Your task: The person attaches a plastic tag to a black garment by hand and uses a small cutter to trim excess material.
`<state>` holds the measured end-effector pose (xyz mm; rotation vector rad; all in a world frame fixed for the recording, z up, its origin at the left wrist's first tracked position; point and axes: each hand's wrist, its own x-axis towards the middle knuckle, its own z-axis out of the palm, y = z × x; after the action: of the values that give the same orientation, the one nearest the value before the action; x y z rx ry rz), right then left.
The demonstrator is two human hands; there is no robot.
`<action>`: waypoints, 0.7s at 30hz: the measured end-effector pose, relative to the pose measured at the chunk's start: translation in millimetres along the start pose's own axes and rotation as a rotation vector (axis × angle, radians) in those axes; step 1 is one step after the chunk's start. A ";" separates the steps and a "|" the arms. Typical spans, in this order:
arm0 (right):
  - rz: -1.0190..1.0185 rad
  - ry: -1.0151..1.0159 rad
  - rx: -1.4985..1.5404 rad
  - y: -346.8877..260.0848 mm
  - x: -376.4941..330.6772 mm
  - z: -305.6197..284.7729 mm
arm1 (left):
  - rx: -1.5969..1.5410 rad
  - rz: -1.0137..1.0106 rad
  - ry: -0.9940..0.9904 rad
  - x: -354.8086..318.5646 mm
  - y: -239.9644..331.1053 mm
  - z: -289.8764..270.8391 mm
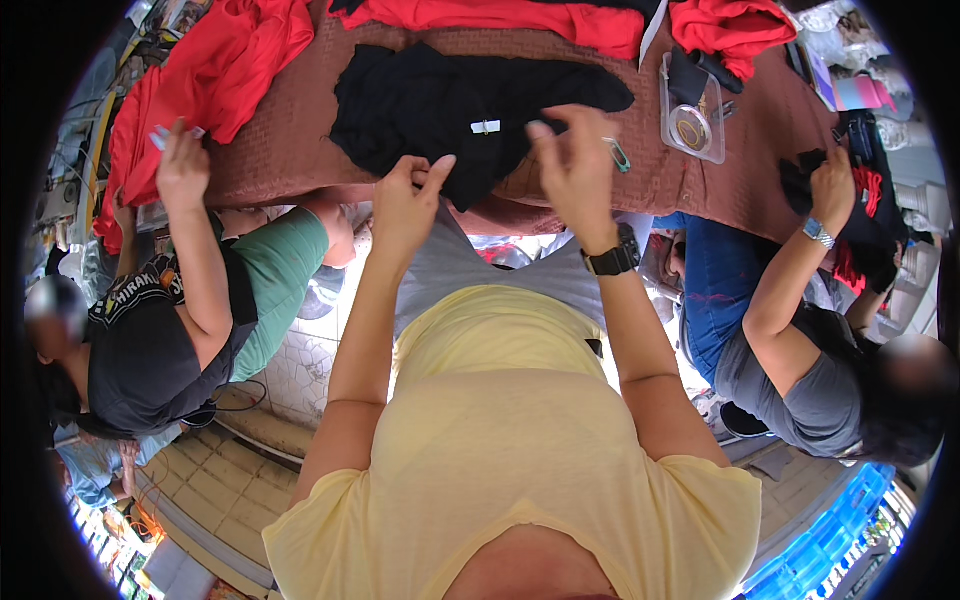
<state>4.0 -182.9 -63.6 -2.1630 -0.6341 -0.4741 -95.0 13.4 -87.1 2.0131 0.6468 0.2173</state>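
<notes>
A black garment (400, 105) lies rumpled on the brown-covered table in front of me, with a small white tag (486, 127) on it. At its near edge, my left hand (404, 205) is closed, thumb and fingers pinching the cloth. My right hand (578, 175), smeared by motion at the fingertips, hovers over the garment's right side; thumb and fingers look apart. A dark watch is on that wrist. Right beside its fingers shows a small green looped tool (618, 155), partly hidden; whether it touches the hand is unclear.
A clear plastic box (712, 150) with round items stands to the right. Red garments (215, 75) spread over the left and far side of the brown tablecloth (270, 160). On either side sits a co-worker; the left one's hand (183, 170) holds a small whitish piece.
</notes>
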 end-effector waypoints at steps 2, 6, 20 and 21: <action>0.155 -0.173 0.330 -14.1 -5.0 18.1 | -0.023 -0.002 -0.064 6.4 -4.0 6.2; 0.417 -0.186 0.619 -0.9 -12.9 44.5 | -0.487 -0.010 -0.136 12.8 -10.8 8.1; 0.633 -0.262 1.019 -6.4 -3.9 30.6 | -0.928 -0.155 -0.183 13.3 41.7 19.5; 0.626 -0.273 1.015 -6.9 -3.3 30.7 | -0.846 -0.121 -0.154 18.3 35.9 22.8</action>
<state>0.9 -155.7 -79.6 -1.3181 -0.2078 0.4249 -57.6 -8.0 -70.1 1.1617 0.4641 0.2140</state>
